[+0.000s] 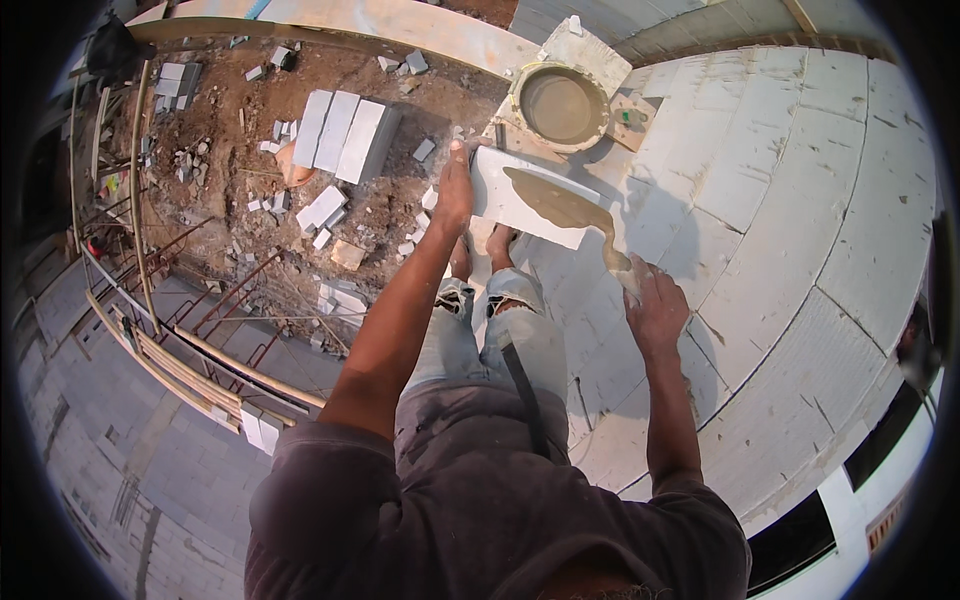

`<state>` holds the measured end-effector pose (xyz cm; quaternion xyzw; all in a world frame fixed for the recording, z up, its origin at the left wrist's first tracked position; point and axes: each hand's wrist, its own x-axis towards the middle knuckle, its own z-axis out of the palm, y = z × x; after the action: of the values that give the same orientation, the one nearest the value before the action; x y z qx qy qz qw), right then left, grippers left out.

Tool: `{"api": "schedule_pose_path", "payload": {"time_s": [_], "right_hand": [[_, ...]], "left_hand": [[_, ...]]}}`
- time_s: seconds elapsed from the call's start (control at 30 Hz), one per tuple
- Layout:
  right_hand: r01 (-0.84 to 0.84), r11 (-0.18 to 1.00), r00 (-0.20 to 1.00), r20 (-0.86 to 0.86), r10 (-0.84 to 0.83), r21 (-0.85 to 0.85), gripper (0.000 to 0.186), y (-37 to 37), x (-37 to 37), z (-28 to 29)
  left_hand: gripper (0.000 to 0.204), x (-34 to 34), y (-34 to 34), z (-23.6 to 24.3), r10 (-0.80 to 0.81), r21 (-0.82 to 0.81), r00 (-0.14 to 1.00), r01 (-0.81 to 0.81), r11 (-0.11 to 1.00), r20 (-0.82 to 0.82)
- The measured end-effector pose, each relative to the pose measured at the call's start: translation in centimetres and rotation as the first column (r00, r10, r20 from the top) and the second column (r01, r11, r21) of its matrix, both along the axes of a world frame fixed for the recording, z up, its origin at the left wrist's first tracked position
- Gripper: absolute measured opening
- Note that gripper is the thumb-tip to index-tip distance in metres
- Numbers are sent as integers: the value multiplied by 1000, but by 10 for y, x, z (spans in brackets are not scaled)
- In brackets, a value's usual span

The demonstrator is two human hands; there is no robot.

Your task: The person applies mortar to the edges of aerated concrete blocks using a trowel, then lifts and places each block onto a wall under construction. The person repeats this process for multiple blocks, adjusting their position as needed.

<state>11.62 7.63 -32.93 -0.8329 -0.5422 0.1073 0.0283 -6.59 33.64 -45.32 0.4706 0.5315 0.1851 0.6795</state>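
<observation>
Outdoors, the right hand (657, 308) is gripping one trowel (565, 203) over one white block (503, 203), the left hand (454, 192) touching its end, closure unclear. Beyond, one bucket (560, 147) is standing; leftward, three pale blocks (337, 132) are lying.

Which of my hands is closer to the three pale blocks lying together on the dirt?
Left. Your left hand, at the left end of the white block, is right of the three pale blocks; your right hand, gripping the mortar-coated trowel, is farther right.
</observation>
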Motion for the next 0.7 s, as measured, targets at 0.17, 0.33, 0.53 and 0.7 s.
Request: {"api": "schedule_pose_path", "payload": {"time_s": [0.17,0.33,0.53,0.7], "right_hand": [[-73,995,997,12,72,65,56,23,-23,-8],[-66,996,997,-29,68,63,56,28,-27,-6],[235,967,953,-217,-211,96,57,35,-3,-33],[473,872,837,-245,-490,-126,65,65,75,-192]], "left_hand": [[82,5,-1,-11,142,-169,980,-118,979,137],[86,3,-3,-24,195,-238,964,-150,960,179],[85,-9,-2,-28,187,-200,971,-155,967,152],[89,-30,1,-23,154,-202,975,-121,972,158]]}}
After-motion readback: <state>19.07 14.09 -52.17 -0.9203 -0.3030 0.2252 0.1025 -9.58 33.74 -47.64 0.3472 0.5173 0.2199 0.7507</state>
